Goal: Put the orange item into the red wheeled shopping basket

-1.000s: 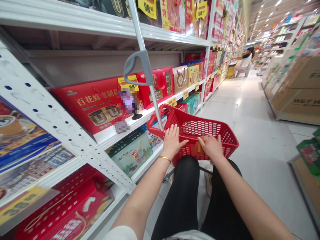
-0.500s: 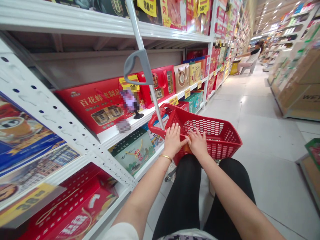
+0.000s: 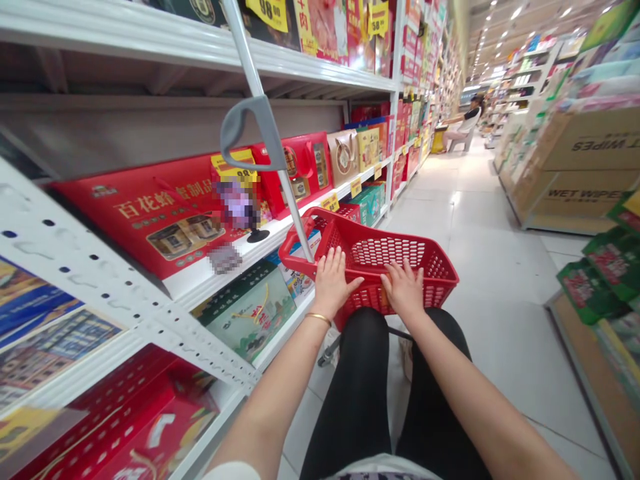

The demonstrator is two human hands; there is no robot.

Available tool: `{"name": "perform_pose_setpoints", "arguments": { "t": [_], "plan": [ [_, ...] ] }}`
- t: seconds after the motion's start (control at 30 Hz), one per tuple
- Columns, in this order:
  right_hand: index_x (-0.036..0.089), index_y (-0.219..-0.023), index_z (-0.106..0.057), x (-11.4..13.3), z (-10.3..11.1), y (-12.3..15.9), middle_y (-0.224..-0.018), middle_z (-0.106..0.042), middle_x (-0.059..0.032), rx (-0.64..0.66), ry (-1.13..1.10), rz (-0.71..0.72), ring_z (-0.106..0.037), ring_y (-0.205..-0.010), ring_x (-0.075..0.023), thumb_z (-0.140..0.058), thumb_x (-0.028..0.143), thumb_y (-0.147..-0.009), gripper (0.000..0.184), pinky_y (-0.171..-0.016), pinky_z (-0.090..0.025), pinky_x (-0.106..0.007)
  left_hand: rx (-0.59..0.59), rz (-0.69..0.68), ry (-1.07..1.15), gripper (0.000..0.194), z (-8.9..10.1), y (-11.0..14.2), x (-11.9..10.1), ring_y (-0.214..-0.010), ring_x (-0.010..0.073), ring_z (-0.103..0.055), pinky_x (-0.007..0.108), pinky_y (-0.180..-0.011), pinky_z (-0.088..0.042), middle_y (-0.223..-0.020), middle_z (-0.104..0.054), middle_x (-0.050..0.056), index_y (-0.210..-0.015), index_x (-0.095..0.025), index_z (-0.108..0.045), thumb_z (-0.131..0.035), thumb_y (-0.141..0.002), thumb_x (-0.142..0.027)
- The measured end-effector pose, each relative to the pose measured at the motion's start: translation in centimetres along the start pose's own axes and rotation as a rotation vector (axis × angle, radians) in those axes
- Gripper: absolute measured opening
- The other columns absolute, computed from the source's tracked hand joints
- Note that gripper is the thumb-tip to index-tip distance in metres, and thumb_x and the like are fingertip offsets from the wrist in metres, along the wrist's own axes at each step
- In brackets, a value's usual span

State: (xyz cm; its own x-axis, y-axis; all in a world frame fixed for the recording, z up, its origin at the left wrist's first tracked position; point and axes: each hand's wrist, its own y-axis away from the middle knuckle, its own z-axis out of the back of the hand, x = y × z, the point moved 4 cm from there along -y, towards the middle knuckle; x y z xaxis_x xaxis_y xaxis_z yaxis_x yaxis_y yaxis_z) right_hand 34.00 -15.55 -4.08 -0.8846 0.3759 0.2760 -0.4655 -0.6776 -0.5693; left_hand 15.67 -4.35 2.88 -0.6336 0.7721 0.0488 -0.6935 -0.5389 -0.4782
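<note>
A red plastic shopping basket (image 3: 437,267) with a holed wall stands before my knees, and a metal pole (image 3: 294,210) with a grey hooked handle (image 3: 265,137) rises at its left end. My left hand (image 3: 331,283), a gold bangle at its wrist, lies on the near rim close to the pole, fingers stretched out. Farther right along that rim rests my right hand (image 3: 406,290), its fingers spread over the edge. Neither hand grips anything that I can see. The part of the basket floor behind the near wall is hidden.
White shelving (image 3: 200,333) on the left carries a red gift box (image 3: 130,220), a green box (image 3: 255,313) and yellow price tags. Cardboard wet-wipes cartons (image 3: 585,167) and green packets (image 3: 595,287) stand right of the tiled aisle (image 3: 465,267). A seated person (image 3: 467,123) is far off.
My hands have moved apart; the right one has slid right along the rim, away from the left. The view has turned rightward, showing more of the cartons and green packets.
</note>
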Motion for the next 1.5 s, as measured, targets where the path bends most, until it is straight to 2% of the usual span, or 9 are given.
{"name": "perform_pose_setpoints", "arguments": {
  "t": [0.13, 0.23, 0.43, 0.6, 0.9, 1.0, 1.17, 1.4, 1.5],
  "plan": [
    [0.018, -0.153, -0.060, 5.6, -1.1, -0.6, -0.163, -0.056, -0.0121, 0.011, -0.092, 0.107, -0.037, -0.160, -0.0345, -0.039, 0.045, -0.112, 0.052, -0.131, -0.014, -0.068, 0.006, -0.012, -0.030, 0.081, 0.1, 0.1, 0.0, -0.167, 0.0277, -0.022, 0.048, -0.136, -0.019, -0.178, -0.031, 0.012, -0.169, -0.012, -0.037, -0.032, -0.108, -0.065],
    [0.019, -0.152, -0.060, 6.3, -1.1, -0.9, -0.160, -0.058, -0.0125, 0.020, -0.125, 0.135, -0.039, -0.159, -0.0342, -0.041, 0.043, -0.112, 0.051, -0.132, -0.015, -0.067, 0.017, -0.014, -0.038, 0.081, 0.0, 0.1, 0.0, -0.167, 0.0277, -0.022, 0.048, -0.136, -0.020, -0.178, -0.030, 0.012, -0.169, -0.012, -0.037, -0.032, -0.108, -0.066],
    [0.020, -0.150, -0.062, 4.5, -0.1, -0.8, -0.149, -0.068, -0.0146, 0.049, -0.110, 0.188, -0.051, -0.150, -0.0331, -0.042, 0.050, -0.112, 0.053, -0.132, -0.016, -0.061, -0.001, -0.002, -0.035, 0.081, 0.2, 0.0, -0.2, -0.167, 0.0284, -0.023, 0.049, -0.136, -0.019, -0.177, -0.032, 0.013, -0.168, -0.012, -0.038, -0.032, -0.108, -0.067],
    [0.019, -0.146, -0.065, 2.7, -0.1, -0.6, -0.143, -0.072, -0.0148, 0.031, -0.077, 0.185, -0.053, -0.147, -0.0359, -0.041, 0.052, -0.112, 0.054, -0.130, -0.017, -0.064, 0.009, -0.005, -0.049, 0.082, 0.2, 0.1, -0.3, -0.167, 0.0292, -0.024, 0.049, -0.136, -0.019, -0.177, -0.033, 0.014, -0.168, -0.011, -0.039, -0.033, -0.108, -0.067],
    [0.018, -0.143, -0.065, -5.7, 1.3, 0.9, -0.141, -0.072, -0.0173, 0.005, 0.108, 0.064, -0.053, -0.144, -0.0365, -0.038, 0.048, -0.111, 0.051, -0.126, -0.020, -0.068, 0.012, 0.024, -0.025, 0.089, 0.0, 0.3, -0.2, -0.165, 0.0320, -0.029, 0.049, -0.134, -0.022, -0.177, -0.033, 0.015, -0.168, -0.011, -0.038, -0.036, -0.105, -0.074],
    [0.017, -0.143, -0.063, -7.6, 1.8, 1.5, -0.140, -0.071, -0.0185, 0.001, 0.153, 0.002, -0.056, -0.137, -0.0359, -0.038, 0.049, -0.111, 0.052, -0.124, -0.022, -0.068, 0.023, 0.032, -0.013, 0.092, 0.2, 0.4, -0.4, -0.163, 0.0328, -0.032, 0.050, -0.134, -0.023, -0.177, -0.033, 0.016, -0.168, -0.011, -0.038, -0.037, -0.104, -0.077],
    [0.017, -0.129, -0.067, -8.0, 2.1, 1.8, -0.128, -0.073, -0.0178, 0.036, 0.179, -0.062, -0.061, -0.121, -0.0337, -0.037, 0.052, -0.111, 0.049, -0.122, -0.027, -0.065, 0.024, 0.043, -0.011, 0.094, 0.7, 0.5, -0.5, -0.160, 0.0341, -0.037, 0.049, -0.133, -0.024, -0.175, -0.036, 0.019, -0.165, -0.007, -0.042, -0.036, -0.104, -0.078],
    [0.016, -0.120, -0.067, -7.6, 2.3, 1.5, -0.123, -0.073, -0.0199, 0.084, 0.186, -0.082, -0.061, -0.118, -0.0348, -0.040, 0.052, -0.110, 0.047, -0.120, -0.029, -0.064, 0.031, 0.035, -0.018, 0.091, 1.0, 0.7, -0.7, -0.153, 0.0348, -0.046, 0.048, -0.132, -0.024, -0.168, -0.048, 0.018, -0.160, -0.008, -0.051, -0.035, -0.104, -0.078],
    [0.016, -0.118, -0.069, -7.6, 2.5, 1.4, -0.122, -0.073, -0.0218, 0.083, 0.107, -0.096, -0.061, -0.117, -0.0360, -0.042, 0.053, -0.109, 0.048, -0.120, -0.027, -0.066, 0.028, 0.025, -0.017, 0.092, 1.0, 1.1, -1.1, -0.153, 0.0351, -0.046, 0.047, -0.132, -0.022, -0.166, -0.051, 0.020, -0.159, -0.005, -0.051, -0.035, -0.105, -0.077]
  ]
}}
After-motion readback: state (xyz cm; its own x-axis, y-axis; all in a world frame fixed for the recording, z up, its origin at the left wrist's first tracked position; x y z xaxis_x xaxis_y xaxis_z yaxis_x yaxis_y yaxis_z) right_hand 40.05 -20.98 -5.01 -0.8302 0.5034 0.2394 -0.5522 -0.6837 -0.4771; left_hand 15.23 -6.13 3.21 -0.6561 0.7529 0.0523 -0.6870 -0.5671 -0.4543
